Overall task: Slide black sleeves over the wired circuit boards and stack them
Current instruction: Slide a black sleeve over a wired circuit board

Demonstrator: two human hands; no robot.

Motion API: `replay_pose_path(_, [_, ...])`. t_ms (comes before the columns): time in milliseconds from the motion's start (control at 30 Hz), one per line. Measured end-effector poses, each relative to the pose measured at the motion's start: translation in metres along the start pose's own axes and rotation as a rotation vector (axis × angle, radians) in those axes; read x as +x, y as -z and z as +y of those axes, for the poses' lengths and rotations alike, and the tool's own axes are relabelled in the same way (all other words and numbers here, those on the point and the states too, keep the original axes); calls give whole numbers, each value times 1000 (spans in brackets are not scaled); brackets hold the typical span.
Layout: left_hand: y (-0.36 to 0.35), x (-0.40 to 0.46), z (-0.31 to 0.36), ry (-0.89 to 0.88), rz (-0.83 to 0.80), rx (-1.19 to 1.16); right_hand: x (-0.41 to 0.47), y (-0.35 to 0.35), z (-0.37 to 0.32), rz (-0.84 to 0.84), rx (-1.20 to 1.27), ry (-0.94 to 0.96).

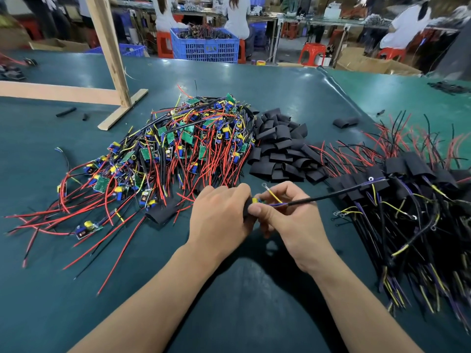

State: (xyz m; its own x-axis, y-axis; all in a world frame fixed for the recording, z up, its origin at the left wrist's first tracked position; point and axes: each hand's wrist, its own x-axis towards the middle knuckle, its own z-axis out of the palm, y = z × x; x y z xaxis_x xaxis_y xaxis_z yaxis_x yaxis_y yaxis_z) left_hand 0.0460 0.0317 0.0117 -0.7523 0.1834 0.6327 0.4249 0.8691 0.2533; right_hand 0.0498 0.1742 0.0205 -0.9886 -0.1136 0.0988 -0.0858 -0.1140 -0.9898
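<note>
left hand (219, 215) curled round a matte black sleeve (246, 209), right hand (288, 212) pinching the skinny wires (276, 204), glossy teal desk (178, 289), floppy sleeve pile (283, 146) at 12 o'clock

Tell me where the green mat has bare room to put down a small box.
Bare green mat lies near left, below the heap of unsleeved boards with red wires. More lies beyond the pile of black sleeves. The right side is crowded by sleeved boards.

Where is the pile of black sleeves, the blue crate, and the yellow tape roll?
pile of black sleeves (281, 146), head view, middle of the heap.
blue crate (205, 48), head view, its front wall.
yellow tape roll (261, 63), head view, its outer rim.
</note>
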Motion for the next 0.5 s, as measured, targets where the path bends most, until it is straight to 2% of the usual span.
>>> replay_pose_path(167, [0,2,-8,205,-94,-37,-2,1,1,-116,22,5])
replay_pose_path(367, [0,3,-5,85,21,-24,0,4,1,-71,52,11])
replay_pose_path(500, [1,2,-4,53,22,-1,0,3,3,-58,-2,6])
